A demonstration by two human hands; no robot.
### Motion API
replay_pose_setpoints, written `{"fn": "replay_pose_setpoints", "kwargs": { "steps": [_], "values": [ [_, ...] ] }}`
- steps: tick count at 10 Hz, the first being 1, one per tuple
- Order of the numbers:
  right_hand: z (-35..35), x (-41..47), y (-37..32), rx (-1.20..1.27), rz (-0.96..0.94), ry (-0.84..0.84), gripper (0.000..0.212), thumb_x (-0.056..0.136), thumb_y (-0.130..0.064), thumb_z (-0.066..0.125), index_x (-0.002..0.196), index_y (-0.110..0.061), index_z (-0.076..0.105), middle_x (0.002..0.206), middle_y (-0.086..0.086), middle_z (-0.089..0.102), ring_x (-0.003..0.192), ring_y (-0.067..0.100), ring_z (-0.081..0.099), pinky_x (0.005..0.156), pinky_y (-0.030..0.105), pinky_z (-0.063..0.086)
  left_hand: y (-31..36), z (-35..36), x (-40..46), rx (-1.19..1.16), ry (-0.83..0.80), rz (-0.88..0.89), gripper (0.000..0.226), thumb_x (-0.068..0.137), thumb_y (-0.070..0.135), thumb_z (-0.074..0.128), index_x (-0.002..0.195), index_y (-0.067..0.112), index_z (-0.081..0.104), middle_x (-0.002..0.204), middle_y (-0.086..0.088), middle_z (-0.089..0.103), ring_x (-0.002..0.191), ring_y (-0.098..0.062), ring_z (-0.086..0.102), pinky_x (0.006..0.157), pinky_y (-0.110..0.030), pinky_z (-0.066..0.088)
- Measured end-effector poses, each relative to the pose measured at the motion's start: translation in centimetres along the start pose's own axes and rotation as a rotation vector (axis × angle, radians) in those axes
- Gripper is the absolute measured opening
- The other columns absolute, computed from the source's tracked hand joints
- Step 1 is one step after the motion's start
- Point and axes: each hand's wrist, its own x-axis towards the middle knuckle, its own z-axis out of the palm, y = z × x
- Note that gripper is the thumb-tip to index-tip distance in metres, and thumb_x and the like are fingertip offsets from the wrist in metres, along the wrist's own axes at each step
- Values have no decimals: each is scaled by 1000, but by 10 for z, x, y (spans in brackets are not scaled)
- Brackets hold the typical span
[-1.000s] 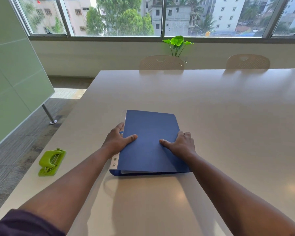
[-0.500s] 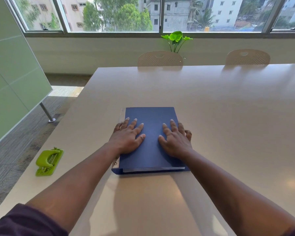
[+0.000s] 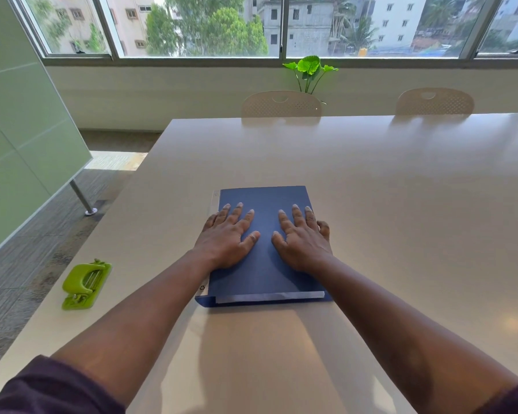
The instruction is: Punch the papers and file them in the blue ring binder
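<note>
The blue ring binder [image 3: 263,198] lies closed and flat on the table, spine to the left. A white edge of papers [image 3: 269,297] shows along its near side between the covers. My left hand [image 3: 226,237] rests palm down on the left half of the cover, fingers spread. My right hand [image 3: 302,237] rests palm down on the right half, its little finger over the binder's right edge. Neither hand grips anything. A green hole punch [image 3: 86,283] sits near the table's left edge, well apart from both hands.
The long beige table [image 3: 401,204] stretches far and right. Two beige chairs [image 3: 281,104] stand at its far side, with a green plant [image 3: 310,70] behind. A green glass partition [image 3: 18,144] stands on the left beyond the table's edge.
One second ago both hands held the binder's sides with thumbs on top. They have since moved onto the cover and lie flat, and the binder sits flatter and straighter.
</note>
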Motion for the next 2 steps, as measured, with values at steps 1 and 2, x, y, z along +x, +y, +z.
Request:
{"fn": "replay_pose_setpoints", "kwargs": {
  "steps": [1, 2],
  "values": [
    [1, -1, 0, -5, 1, 3, 68, 100, -57, 20, 162, -32, 5, 171, 3, -6, 156, 26, -13, 122, 51, 1, 0, 0, 0, 3, 14, 0, 71, 101, 65, 20, 162, 36, -1, 171, 4, -11, 156, -18, -16, 126, -41, -6],
    [1, 0, -2, 14, -25, 55, 69, 100, -56, 20, 162, -31, 5, 171, 4, -6, 156, 25, -13, 123, 49, 0, 2, 1, 1, 4, 95, 21, 71, 102, 63, 21, 162, 35, -3, 171, 4, -14, 156, -17, -19, 126, -40, -8]
  ]
}}
